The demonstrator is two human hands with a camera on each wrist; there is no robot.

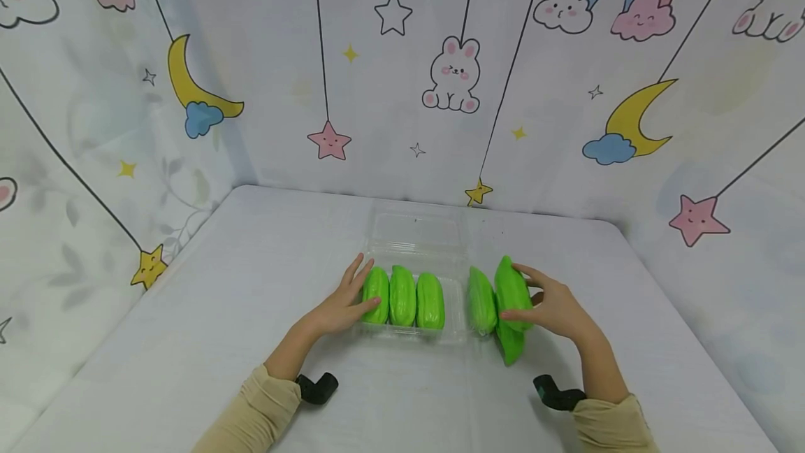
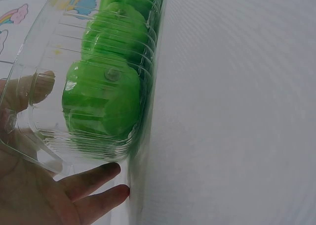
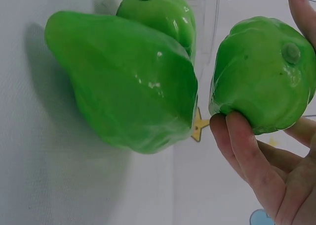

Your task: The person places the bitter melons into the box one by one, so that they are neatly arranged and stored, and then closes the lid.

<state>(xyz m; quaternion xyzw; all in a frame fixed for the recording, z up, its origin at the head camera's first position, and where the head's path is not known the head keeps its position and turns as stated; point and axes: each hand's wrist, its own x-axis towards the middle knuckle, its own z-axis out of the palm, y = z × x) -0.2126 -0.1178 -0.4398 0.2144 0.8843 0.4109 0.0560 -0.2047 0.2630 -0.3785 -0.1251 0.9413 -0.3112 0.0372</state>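
Three smooth green ridged fruits, papaya-like in shape [image 1: 402, 296], stand side by side in a clear plastic clamshell box [image 1: 454, 306]. At the box's left end is my left hand [image 1: 342, 305], thumb reaching over the rim and fingers spread outside. The left wrist view shows the fingers [image 2: 96, 180] fairly straight by the end wall. My right hand [image 1: 556, 306] grips another green fruit [image 3: 264, 74] between thumb and fingers, raised over a fruit lying on the table [image 3: 128, 81]. One more fruit [image 1: 481, 301] lies just right of the box.
The box's clear lid [image 1: 415, 229] lies folded open toward the back. A white cloth [image 1: 189, 341] covers the table. Patterned curtains [image 1: 277, 75] stand behind it and at both sides. Black wrist mounts [image 1: 317, 389] sit on both forearms.
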